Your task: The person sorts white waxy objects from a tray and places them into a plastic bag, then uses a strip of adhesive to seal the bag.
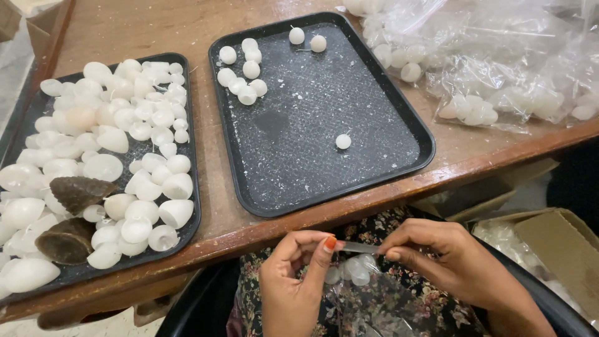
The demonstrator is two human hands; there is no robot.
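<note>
1. The left hand is low in the picture, below the table edge. Its thumb and fingers are pinched together on the top edge of a small clear bag.
2. The right hand is just beside it. Its fingers are pinched on the same top edge of the bag, on the other side.
3. The bag hangs between the two hands, over the person's lap. The lap is covered by dark cloth with flowers.
4. Inside the bag there are a few small white balls, close under the fingers.
5. On the wood table there are two black trays.
6. The middle tray is mostly bare. It has a little bunch of white balls near its far left corner, two more at the far edge, and one ball alone near the right side.
7. The left tray is heaped with white shapes, some round and some pointed like eggs.
8. Two brown shell shapes lie on that heap, near the front.
9. Big clear bags with more white balls lie on the far right of the table.
10. A cardboard box is on the right, lower than the table, just beside the right hand.
</note>
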